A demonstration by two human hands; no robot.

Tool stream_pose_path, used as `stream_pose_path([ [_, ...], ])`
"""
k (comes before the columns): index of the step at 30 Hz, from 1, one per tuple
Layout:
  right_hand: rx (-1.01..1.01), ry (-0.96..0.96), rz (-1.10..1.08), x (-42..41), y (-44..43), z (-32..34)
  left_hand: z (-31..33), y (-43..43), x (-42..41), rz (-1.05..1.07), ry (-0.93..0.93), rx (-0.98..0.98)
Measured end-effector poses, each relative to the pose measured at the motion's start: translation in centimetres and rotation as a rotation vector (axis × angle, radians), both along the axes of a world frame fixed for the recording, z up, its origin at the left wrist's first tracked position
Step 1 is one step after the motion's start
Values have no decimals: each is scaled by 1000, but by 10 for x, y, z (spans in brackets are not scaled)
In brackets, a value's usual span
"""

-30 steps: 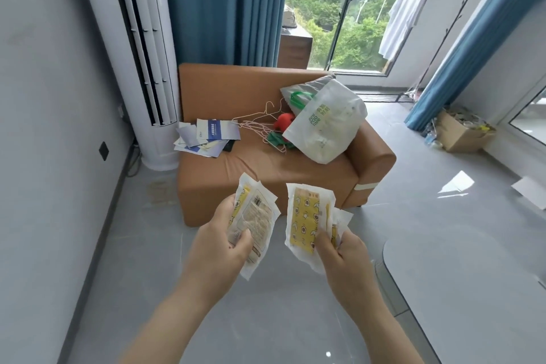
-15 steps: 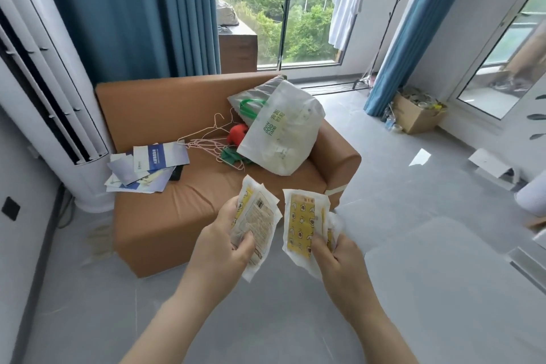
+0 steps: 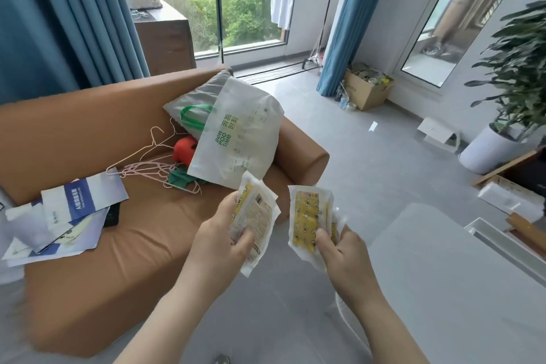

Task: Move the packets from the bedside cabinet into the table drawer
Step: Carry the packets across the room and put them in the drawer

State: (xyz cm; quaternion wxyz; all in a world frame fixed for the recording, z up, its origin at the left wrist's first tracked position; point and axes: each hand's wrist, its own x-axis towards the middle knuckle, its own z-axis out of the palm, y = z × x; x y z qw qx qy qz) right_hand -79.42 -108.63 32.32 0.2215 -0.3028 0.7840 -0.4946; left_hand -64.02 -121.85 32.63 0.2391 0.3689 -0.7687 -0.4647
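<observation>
While both hands are up side by side above the grey floor, three packets can be counted between them. The left hand (image 3: 218,242) holds one, the pale packet (image 3: 257,216): its thumb is curled over the lower part of the printed face and its fingers are wrapped behind, so the grip is closed on it. That face carries a block of small brownish print with a yellow strip along its left edge, too blurred to read. The right hand (image 3: 345,257) pinches two together at their lower ends, thumb in front: the yellow packet (image 3: 307,219), patterned with small white and dark shapes, and the second packet (image 3: 336,223), of which only a sliver shows behind the first one's right edge. The two handfuls are near each other but apart.

One tan sofa (image 3: 88,133) stands behind the hands. Against its right armrest leans one white carrier bag (image 3: 239,142), printed in green with "BEN PAO TIME" and Chinese characters beside it. A tangle of thin pink wire hangers (image 3: 147,162) lies mid-seat, too knotted to count. Several leaflets (image 3: 74,207) spill over the seat's left end; the top one has a blue band with white writing too small to read. One white table (image 3: 443,275) fills the lower right, its rounded corner just beside the right wrist
</observation>
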Motion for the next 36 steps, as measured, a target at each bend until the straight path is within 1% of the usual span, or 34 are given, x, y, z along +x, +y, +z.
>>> stream_pose_path([
  [5,57,-3,-136,-37,-32,-3,2,-50,-58,-136,-53,-9],
  [12,70,-15,-269,-116,-51,-12,-4,-87,-160,-281,-101,-31],
  [18,45,-10,-346,-206,-60,-9,-5,-101,-268,-392,-137,-13],
  [21,63,-10,-376,-249,-57,-8,-4,-104,-317,-442,-168,-44],
  [30,114,-17,-479,-353,-63,-15,-8,-116,-438,-537,-154,-55],
  [36,147,22,-593,-433,-87,-25,-11,-151,-535,-630,-153,-93],
])
